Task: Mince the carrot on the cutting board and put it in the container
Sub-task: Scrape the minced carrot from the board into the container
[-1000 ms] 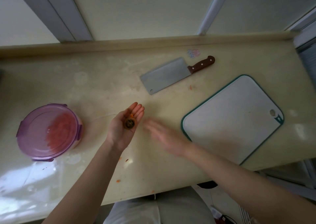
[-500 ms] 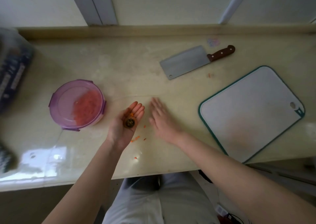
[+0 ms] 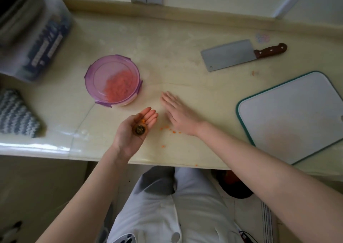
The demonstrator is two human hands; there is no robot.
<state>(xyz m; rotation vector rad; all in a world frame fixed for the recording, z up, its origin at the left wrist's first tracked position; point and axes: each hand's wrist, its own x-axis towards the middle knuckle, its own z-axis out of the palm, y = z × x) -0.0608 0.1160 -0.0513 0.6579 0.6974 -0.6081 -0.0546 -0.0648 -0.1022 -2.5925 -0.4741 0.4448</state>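
counter [image 3: 176, 44]: cream, smooth, glossy at the near edge. container [image 3: 112, 80]: translucent purple plastic, shiny lid. cleaver [image 3: 230, 55]: matt grey metal blade — polished brown wooden handle. cutting board [image 3: 289, 116]: matt white plastic, teal rim. cloth [image 3: 16, 112]: ribbed knit — blue and white.

Right hand [image 3: 181, 114], a moving blur 1.0 s ago, now flat on counter [image 3: 185, 66], fingers straight toward 11 o'clock. Carrot crumbs [image 3: 168, 128] exposed at its 7 o'clock. View swung left: plastic box [image 3: 37, 38], knitted cloth [image 3: 16, 112] entered at 9–10 o'clock.
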